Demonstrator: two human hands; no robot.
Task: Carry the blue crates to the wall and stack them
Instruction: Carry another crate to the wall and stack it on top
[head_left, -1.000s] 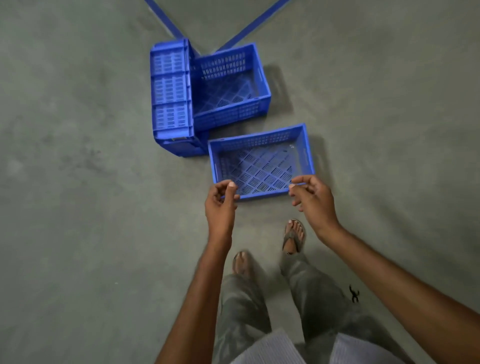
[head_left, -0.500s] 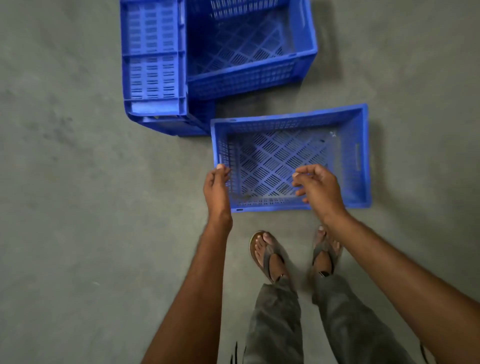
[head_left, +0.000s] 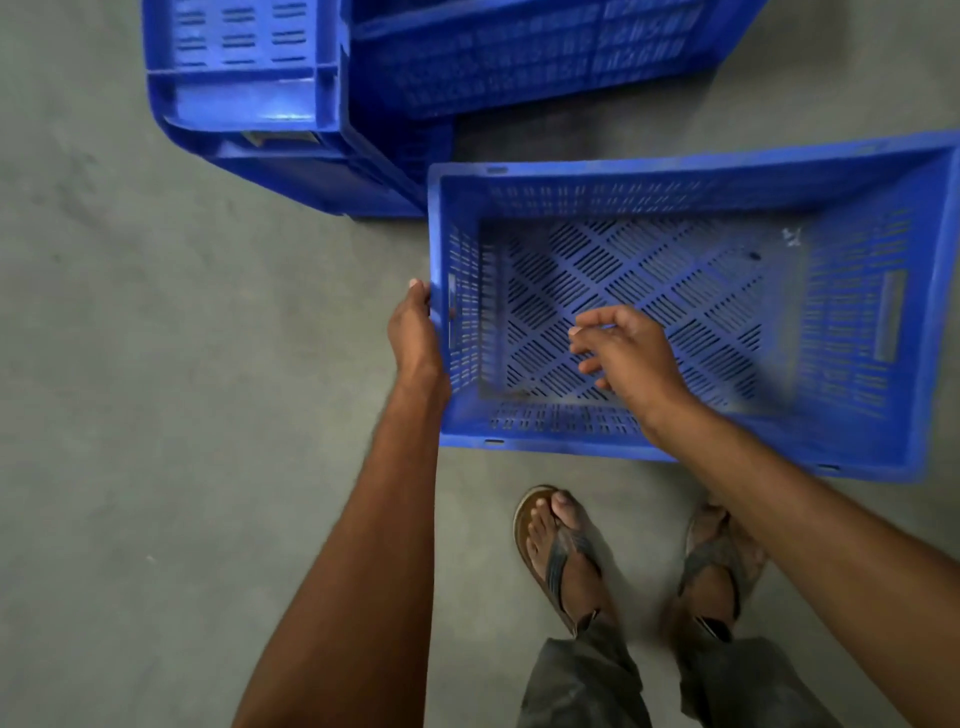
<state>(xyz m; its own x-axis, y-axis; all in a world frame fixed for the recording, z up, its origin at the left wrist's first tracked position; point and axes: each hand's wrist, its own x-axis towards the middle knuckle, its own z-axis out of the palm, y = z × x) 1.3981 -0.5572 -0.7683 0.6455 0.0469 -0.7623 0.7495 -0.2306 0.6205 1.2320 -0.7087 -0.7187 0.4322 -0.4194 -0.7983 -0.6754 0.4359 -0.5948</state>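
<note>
The nearest blue crate (head_left: 847, 332) sits upright and empty on the floor just ahead of my feet. My left hand (head_left: 415, 338) lies against the outside of its left short wall at the handle slot, with the fingers reaching into the slot. My right hand (head_left: 626, 353) hovers over the crate's slotted bottom with its fingers loosely curled, holding nothing. A second blue crate (head_left: 519, 62) stands upright behind it. A third blue crate (head_left: 244, 109) lies turned over at the upper left, touching the second.
All around is bare grey concrete floor (head_left: 156, 415). My feet in sandals (head_left: 558, 556) stand right behind the near crate's front wall. No wall is in view.
I have stepped closer and bent lower, so the crates look larger. My left hand slid from the crate's near-left corner onto its left wall. My right hand moved over the crate's inside.
</note>
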